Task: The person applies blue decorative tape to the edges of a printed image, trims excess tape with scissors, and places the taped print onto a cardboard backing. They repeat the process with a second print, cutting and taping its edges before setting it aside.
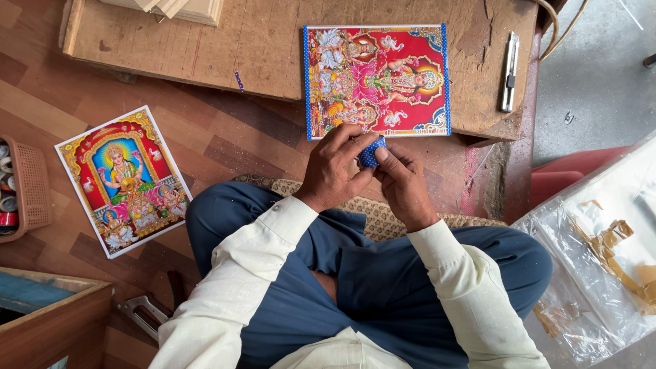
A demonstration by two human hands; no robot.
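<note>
Nearest the camera there's a wooden box (51, 321) at bottom left, open top with something teal-blue inside, can't tell what; just right of it a metal tool (142, 314) on the floor, partly hidden by the sleeve; on the other side, bottom right, a clear plastic bag (588, 273) with crumpled gold-brown strips in it; at the left edge a small pinkish basket (31, 188) with a few rolls of tape in it, one of them red, rest too cut off to tell.

The person sits cross-legged in blue trousers and cream sleeves; both hands meet just above the knees, right at the near edge of the table (260, 48), which is really a low, worn wooden board.

The tape roll (371, 152) is small, blue with tiny white dots, looks the same as the blue dotted border on the picture; it sits between the two hands, mostly covered, only a bit of it showing.

Left hand (335, 167) curls over it from the left, fingers (352, 140) bent and pressed on the roll's top and side; right hand (403, 181) pinches it from the right, thumb (384, 156) flat against the blue face; so both hands are closed on the roll, not spread.

Just beyond the fingers lies a red picture (376, 78) on the table, blue dotted edging on its left, top and right; a second picture (123, 179) with no edging lies on the floor to the left, well apart; farther right on the table a cutter knife (509, 72); wood pieces (181, 8) at the far edge.
</note>
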